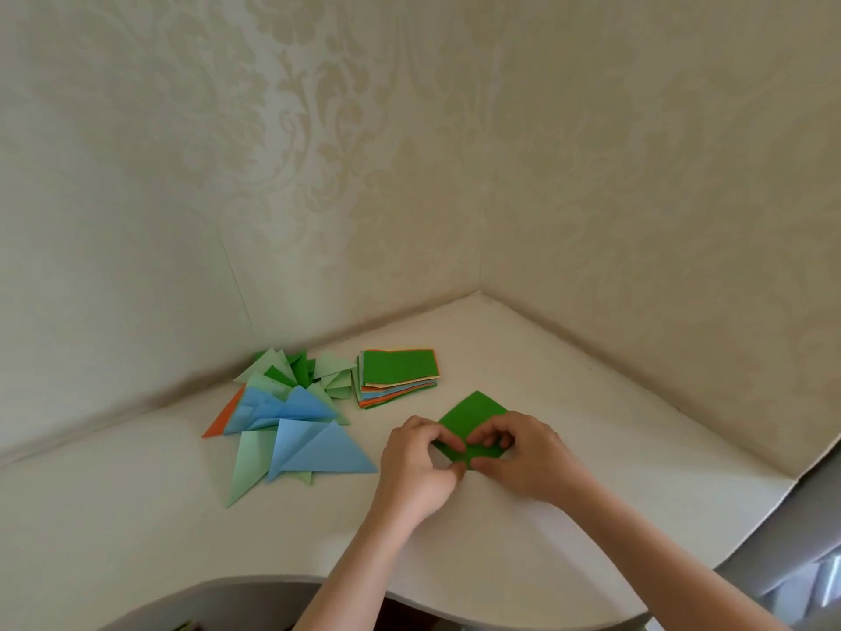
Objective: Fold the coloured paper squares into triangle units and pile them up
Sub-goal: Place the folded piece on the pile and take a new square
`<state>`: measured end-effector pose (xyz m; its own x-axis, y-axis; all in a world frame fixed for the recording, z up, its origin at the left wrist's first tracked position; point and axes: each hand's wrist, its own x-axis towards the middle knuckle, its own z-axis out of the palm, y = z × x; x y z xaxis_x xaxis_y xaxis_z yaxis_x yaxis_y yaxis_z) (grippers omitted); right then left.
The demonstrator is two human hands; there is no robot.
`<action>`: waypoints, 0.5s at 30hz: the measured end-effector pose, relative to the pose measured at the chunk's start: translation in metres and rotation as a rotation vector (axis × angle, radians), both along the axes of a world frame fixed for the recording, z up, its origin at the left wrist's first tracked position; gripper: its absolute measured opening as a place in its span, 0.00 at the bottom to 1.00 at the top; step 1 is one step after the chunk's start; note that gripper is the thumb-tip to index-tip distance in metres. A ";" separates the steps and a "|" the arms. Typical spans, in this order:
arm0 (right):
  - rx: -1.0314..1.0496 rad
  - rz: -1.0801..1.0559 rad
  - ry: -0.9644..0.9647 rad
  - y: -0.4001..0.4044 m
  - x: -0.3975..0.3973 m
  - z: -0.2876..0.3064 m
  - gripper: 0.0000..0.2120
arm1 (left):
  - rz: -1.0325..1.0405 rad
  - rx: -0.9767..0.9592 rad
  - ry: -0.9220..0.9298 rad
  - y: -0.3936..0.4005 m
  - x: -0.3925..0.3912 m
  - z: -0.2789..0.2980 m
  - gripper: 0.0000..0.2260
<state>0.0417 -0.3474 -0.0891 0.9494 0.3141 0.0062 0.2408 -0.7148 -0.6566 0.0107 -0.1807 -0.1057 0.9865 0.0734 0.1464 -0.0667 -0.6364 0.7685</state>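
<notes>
landmark: stack of paper squares (pixel 399 374), green sheet on top, orange, blue and yellow edges showing below; sits on the white desk (pixel 136 516) toward the wall corner.
green square: dark green paper (pixel 473 416) lies flat on the desk, just in front of the stack and slightly to its right, turned corner-on like a diamond. Near corner is under the fingers.
left hand: left hand (pixel 421 466) in front of the stack, on the near-left edge of the green square. Fingers curled, thumb and fingertips pinching the paper edge.
right hand: right hand (pixel 523 457) in front and right of the stack, on the near-right part of the same square. Fingers bent, tips pressing and pinching the paper. Both hands meet at the near corner, thumbs almost touching.
folded pile: loose heap of folded triangles (pixel 291 416) just left of the stack, touching or nearly touching its left edge. Light green and dark green ones at the back, blue ones in front, one orange piece at the far left edge. Pieces overlap and fan out, not squared up.
wall: patterned cream wallpaper (pixel 409 175) behind the stack, two walls meeting in a corner behind and right of it.
</notes>
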 end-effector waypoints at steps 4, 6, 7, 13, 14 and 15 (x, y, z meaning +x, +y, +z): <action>0.023 0.114 0.022 -0.010 0.004 0.004 0.12 | -0.037 -0.021 0.019 0.004 -0.001 0.002 0.10; 0.015 0.153 -0.005 -0.013 0.001 0.005 0.10 | -0.055 -0.034 0.022 0.006 -0.003 0.004 0.13; 0.005 0.161 -0.020 -0.013 -0.001 0.004 0.08 | -0.058 -0.052 0.028 0.007 -0.004 0.005 0.15; -0.107 0.088 -0.173 -0.004 -0.010 -0.007 0.04 | -0.107 -0.005 -0.060 0.009 -0.015 0.008 0.19; -0.108 0.094 -0.198 -0.005 -0.012 -0.010 0.04 | -0.113 0.033 -0.095 0.009 -0.018 0.006 0.19; -0.102 0.109 -0.218 -0.006 -0.013 -0.011 0.04 | -0.118 0.068 -0.127 0.009 -0.021 0.005 0.19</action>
